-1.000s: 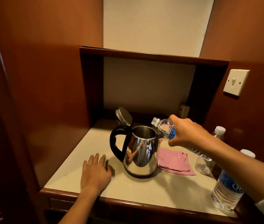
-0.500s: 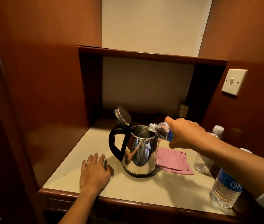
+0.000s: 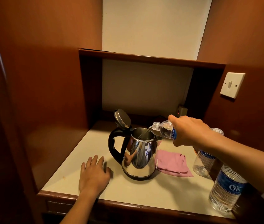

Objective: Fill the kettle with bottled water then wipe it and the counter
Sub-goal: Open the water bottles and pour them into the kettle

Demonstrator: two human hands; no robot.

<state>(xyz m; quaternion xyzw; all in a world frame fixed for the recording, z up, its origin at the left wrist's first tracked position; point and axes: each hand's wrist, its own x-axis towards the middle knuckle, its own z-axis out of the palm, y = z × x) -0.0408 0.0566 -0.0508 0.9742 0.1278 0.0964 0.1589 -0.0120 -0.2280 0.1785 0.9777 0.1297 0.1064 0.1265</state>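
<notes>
A steel kettle with a black handle stands mid-counter, its lid flipped up. My right hand grips an uncapped water bottle tilted over the kettle's mouth, and a thin stream of water runs into it. My left hand lies flat on the pale counter, just left of the kettle, holding nothing. A folded pink cloth rests on the counter to the right of the kettle.
Two more bottles stand at the right: a nearly empty one behind my forearm and a fuller one near the front edge. Wooden walls close in both sides, a shelf overhangs, and a light switch sits on the right wall.
My right hand has tipped the bottle's neck down to the kettle's rim, and water now pours in. The left hand has stayed flat on the counter.
</notes>
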